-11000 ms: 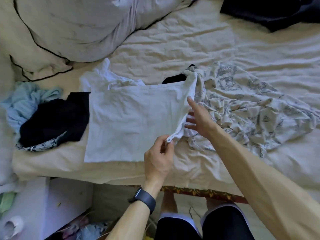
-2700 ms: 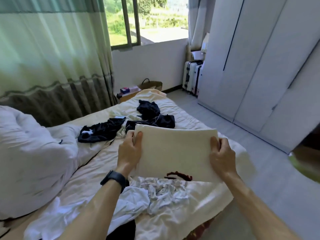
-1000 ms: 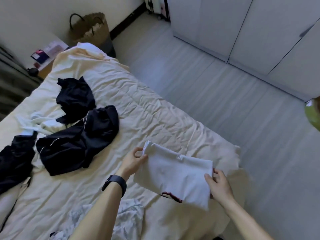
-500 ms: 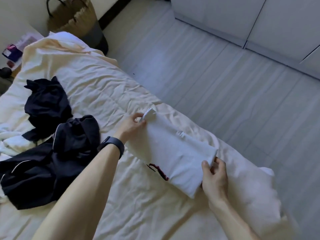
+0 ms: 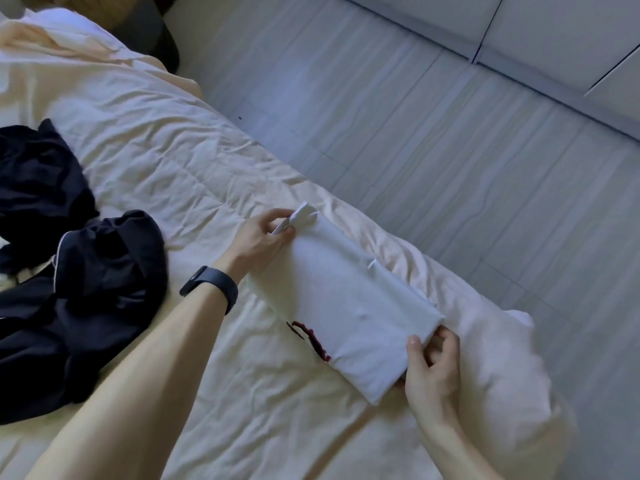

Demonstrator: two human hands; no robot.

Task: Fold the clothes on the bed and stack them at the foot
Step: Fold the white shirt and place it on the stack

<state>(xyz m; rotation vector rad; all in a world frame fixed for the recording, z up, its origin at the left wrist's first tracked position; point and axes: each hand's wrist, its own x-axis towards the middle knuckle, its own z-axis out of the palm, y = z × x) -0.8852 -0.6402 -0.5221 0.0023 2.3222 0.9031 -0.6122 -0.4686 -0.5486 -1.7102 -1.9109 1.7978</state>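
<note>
A heap of dark navy crumpled clothes with thin white piping (image 5: 69, 292) lies on the wrinkled cream bed sheet (image 5: 166, 161), well to the left of the folded white shirt. Next comes the left hand (image 5: 258, 242), with a black band watch (image 5: 211, 287) on its wrist. Its thumb and fingers pinch the far left corner of the folded white cotton shirt with a dark red print (image 5: 346, 306). The shirt lies flat on the sheet, close to the bed's edge by the floor. The right hand (image 5: 431, 370) grips the shirt's near right end, thumb on top and fingers tucked under. Right of the shirt, past the bed's edge, is the pale grey striped floor (image 5: 450, 150).
</note>
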